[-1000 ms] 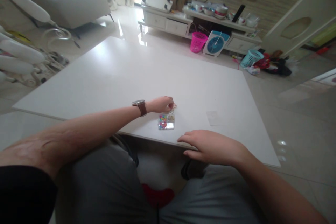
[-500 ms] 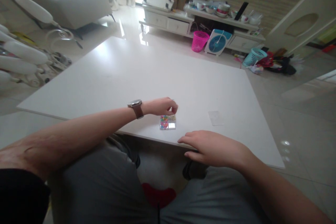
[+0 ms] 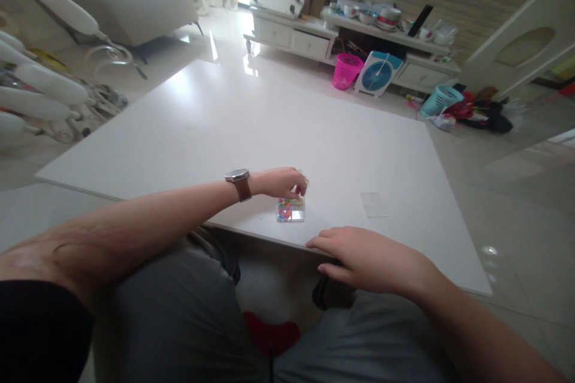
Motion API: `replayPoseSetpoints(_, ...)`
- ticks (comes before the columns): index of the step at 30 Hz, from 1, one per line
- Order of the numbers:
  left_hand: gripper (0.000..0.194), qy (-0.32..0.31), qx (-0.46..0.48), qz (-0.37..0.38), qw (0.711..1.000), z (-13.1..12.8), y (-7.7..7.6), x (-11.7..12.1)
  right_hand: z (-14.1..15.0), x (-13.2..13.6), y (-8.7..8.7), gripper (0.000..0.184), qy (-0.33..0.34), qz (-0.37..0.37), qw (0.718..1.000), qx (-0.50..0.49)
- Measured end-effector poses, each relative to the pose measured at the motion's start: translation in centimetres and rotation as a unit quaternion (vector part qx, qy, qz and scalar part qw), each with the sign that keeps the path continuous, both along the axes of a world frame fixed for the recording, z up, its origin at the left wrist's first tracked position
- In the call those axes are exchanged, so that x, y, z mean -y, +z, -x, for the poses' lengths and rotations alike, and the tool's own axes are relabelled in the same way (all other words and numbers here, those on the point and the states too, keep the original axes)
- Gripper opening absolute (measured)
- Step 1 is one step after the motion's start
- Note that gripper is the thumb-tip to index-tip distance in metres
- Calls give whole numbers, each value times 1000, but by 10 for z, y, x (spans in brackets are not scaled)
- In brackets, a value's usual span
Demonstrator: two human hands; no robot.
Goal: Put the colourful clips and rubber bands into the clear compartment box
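A small clear divided box (image 3: 291, 215) lies near the front edge of the white table. Its left compartments hold colourful beads (image 3: 284, 210), pale beads fill a far right one, and the near right compartment looks white or bare. My left hand (image 3: 287, 182), a watch (image 3: 239, 179) on its wrist, hovers over the box's far side with fingers curled together. Whatever they pinch is too small to make out. My right hand (image 3: 359, 254) rests on the table's front edge, fingers stretched out and thumb apart, holding nothing.
On the white table (image 3: 269, 125), a thin clear sheet or lid (image 3: 374, 204) lies right of the box. Beyond stand a pink basket (image 3: 347, 72), a blue-and-white fan (image 3: 378, 73) and a low cabinet (image 3: 309, 45). White chairs (image 3: 49, 84) are at the left.
The whole view has shifted slightly. My left fingers have moved a little over the box's far side and stay curled. My right hand keeps its place at the table edge.
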State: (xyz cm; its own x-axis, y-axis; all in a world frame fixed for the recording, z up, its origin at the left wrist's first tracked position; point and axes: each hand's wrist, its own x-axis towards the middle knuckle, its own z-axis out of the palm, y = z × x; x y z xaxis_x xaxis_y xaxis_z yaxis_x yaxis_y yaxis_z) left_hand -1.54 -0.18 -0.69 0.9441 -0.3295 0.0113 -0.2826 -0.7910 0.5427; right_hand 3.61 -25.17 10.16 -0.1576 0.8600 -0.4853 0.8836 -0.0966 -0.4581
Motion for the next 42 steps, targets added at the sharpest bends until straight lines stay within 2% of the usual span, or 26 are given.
replayPoseSetpoints(5, 3, -7, -4, 34, 999, 1, -3, -5, -1, 1, 0, 29, -4, -2, 1000, -3)
replayPoseSetpoints(16, 7, 30, -3, 6, 1000, 1, -8, 5, 2, 0, 3, 26, -1, 4, 1000, -5)
replayPoseSetpoints(23, 13, -6, -2, 14, 1000, 1, -3, 4, 3, 1, 5, 25, -1, 6, 1000, -1)
replayPoseSetpoints(28, 11, -19, -7, 12, 1000, 2, 2, 5, 3, 1, 4, 25, 2, 6, 1000, 3)
replayPoseSetpoints(42, 14, -30, -30, 4, 999, 3, 0, 1, 3, 3, 2, 26, 7, -7, 1000, 7)
